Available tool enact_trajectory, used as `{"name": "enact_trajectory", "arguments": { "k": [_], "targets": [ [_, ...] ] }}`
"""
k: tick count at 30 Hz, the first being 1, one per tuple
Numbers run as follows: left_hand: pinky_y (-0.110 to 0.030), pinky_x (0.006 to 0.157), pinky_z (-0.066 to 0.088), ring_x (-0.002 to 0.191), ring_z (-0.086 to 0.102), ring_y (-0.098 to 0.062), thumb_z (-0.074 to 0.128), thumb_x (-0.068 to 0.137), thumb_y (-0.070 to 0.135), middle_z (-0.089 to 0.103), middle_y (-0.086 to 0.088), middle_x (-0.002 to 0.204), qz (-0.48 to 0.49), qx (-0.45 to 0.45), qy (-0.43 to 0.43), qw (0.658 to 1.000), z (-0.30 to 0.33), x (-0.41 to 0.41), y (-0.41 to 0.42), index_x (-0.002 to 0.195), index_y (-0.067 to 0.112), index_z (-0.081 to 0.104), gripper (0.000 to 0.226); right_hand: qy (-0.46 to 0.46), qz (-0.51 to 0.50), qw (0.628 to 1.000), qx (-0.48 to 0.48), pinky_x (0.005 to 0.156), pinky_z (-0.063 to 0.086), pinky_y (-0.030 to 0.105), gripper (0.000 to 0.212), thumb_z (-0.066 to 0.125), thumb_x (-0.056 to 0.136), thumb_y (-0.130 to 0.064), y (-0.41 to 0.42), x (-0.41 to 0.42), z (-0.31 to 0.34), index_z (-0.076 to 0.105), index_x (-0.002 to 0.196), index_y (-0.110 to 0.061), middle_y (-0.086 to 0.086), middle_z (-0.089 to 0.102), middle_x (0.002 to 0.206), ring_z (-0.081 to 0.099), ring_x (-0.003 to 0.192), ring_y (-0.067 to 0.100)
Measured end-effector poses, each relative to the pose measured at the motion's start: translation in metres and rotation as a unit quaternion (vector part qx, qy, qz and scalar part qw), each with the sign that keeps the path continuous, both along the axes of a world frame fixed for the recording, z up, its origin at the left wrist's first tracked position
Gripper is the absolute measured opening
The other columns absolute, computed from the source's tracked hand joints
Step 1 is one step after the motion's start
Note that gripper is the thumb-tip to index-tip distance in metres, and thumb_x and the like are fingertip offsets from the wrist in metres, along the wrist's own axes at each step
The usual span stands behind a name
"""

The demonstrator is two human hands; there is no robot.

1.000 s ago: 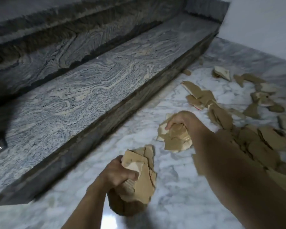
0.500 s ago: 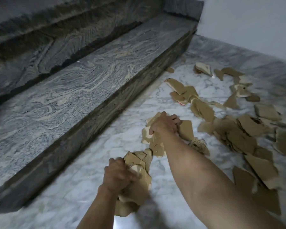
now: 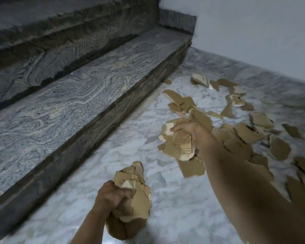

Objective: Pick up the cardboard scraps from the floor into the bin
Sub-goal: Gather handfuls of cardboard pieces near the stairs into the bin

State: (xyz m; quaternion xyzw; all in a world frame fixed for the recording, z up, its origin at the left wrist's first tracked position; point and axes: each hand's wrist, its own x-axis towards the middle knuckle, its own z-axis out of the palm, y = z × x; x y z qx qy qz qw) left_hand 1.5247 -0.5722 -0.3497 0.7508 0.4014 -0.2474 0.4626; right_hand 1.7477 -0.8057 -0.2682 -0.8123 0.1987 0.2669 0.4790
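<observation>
Hands were seen from above, both full. The left hand [image 3: 113, 194] was curled tightly round a thick wad of torn brown cardboard scraps [image 3: 134, 196], held low over the floor, near the bottom of the view. The right hand [image 3: 192, 131] was reached further forward, its fingers closed over a second, looser bunch of brown and cream cardboard pieces [image 3: 176, 143]; whether that bunch had been lifted clear of the floor could not be told.

Beyond and to the right of the right hand, many more loose flat brown cardboard scraps [image 3: 250, 131] were scattered across the white, grey-veined marble floor [image 3: 165, 205], some overlapping, some lying singly, as far as the far wall. No bin was in view, so nothing could be confirmed as delivered. The task was judged to be in an early or middle stage: two handfuls had been gathered, the larger share was left on the floor, and carrying to the bin was not yet done.

To the left, a long grey swirl-patterned stone step [image 3: 88, 88] ran diagonally, its dark front edge [image 3: 88, 152] rising close beside the left hand. A pale plain wall [image 3: 253, 32] closed off the far right. Bare floor lay open between the step and the scraps.
</observation>
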Motion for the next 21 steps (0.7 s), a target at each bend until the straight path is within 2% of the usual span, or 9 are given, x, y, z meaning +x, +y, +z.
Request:
{"name": "enact_trajectory", "arguments": {
  "k": [4,7,9,11,13,15,16,19,21],
  "targets": [
    [-0.045,0.081,0.061,0.084,0.075,-0.029,0.088,0.032,0.028,0.079,-0.004,0.083,0.025,-0.073,-0.023,0.997,-0.005,-0.002,0.003,0.088,0.011,0.079,0.059,0.079,0.048,0.993,-0.078,0.102,0.042,0.046,0.108,0.088,0.071,-0.015,-0.017,-0.006,-0.016,0.020,0.154,0.001,0.015,0.030,0.159,0.036,0.142,0.034],
    [-0.041,0.079,0.061,0.084,0.075,-0.028,0.086,0.033,0.025,0.079,-0.004,0.083,0.023,-0.098,-0.039,0.994,-0.004,0.003,0.005,0.091,0.010,0.078,0.060,0.067,0.088,0.980,-0.166,0.085,0.050,0.041,0.098,0.090,0.069,-0.025,-0.005,-0.013,-0.028,0.036,0.148,0.000,0.015,0.046,0.148,0.053,0.128,0.035],
    [-0.039,0.077,0.061,0.084,0.075,-0.028,0.084,0.030,0.027,0.079,-0.003,0.082,0.022,-0.109,-0.047,0.993,-0.003,0.007,0.005,0.091,0.011,0.078,0.063,0.041,0.097,0.965,-0.240,0.076,0.046,0.036,0.091,0.089,0.068,-0.031,0.002,-0.016,-0.033,0.043,0.142,-0.005,0.013,0.054,0.140,0.057,0.123,0.034],
    [-0.038,0.077,0.060,0.084,0.075,-0.027,0.083,0.029,0.029,0.079,-0.002,0.083,0.021,-0.114,-0.059,0.992,-0.003,0.010,0.002,0.091,0.013,0.078,0.064,0.031,0.083,0.963,-0.255,0.074,0.045,0.035,0.087,0.090,0.065,-0.033,0.005,-0.014,-0.039,0.047,0.137,-0.009,0.011,0.059,0.133,0.059,0.120,0.033],
    [-0.038,0.078,0.061,0.084,0.075,-0.026,0.083,0.032,0.028,0.079,-0.002,0.084,0.024,-0.122,-0.074,0.990,-0.001,0.016,-0.001,0.093,0.013,0.078,0.063,0.027,0.073,0.965,-0.250,0.078,0.051,0.035,0.090,0.092,0.059,-0.036,0.005,-0.014,-0.042,0.050,0.135,-0.011,0.011,0.061,0.129,0.059,0.119,0.032],
    [-0.038,0.076,0.061,0.084,0.075,-0.026,0.084,0.039,0.024,0.079,-0.004,0.085,0.030,-0.134,-0.092,0.986,0.002,0.025,-0.006,0.096,0.011,0.076,0.058,0.032,0.084,0.970,-0.228,0.090,0.053,0.038,0.100,0.093,0.053,-0.040,0.001,-0.010,-0.046,0.047,0.139,-0.013,0.011,0.057,0.135,0.054,0.124,0.034],
    [-0.037,0.075,0.061,0.083,0.075,-0.026,0.084,0.044,0.021,0.079,-0.005,0.086,0.031,-0.140,-0.102,0.984,0.005,0.032,-0.009,0.097,0.011,0.075,0.055,0.037,0.094,0.974,-0.204,0.091,0.053,0.040,0.106,0.093,0.052,-0.038,-0.001,-0.009,-0.041,0.044,0.142,-0.013,0.012,0.055,0.138,0.054,0.125,0.035],
    [-0.033,0.069,0.059,0.082,0.075,-0.027,0.085,0.057,0.012,0.079,-0.008,0.087,0.023,-0.162,-0.115,0.980,0.009,0.056,-0.021,0.100,0.009,0.074,0.044,0.037,0.051,0.993,-0.104,0.078,0.052,0.043,0.112,0.095,0.055,-0.025,-0.015,-0.001,-0.026,0.036,0.149,-0.007,0.017,0.052,0.141,0.055,0.123,0.039],
    [-0.036,0.074,0.060,0.084,0.075,-0.027,0.085,0.056,0.015,0.079,-0.007,0.089,-0.007,-0.175,-0.116,0.978,0.009,0.073,-0.034,0.101,0.010,0.075,0.047,0.042,-0.006,0.998,-0.045,0.079,0.057,0.047,0.107,0.097,0.042,-0.025,-0.036,0.005,-0.010,0.051,0.137,-0.004,0.019,0.062,0.127,0.063,0.109,0.039]
  ]
}}
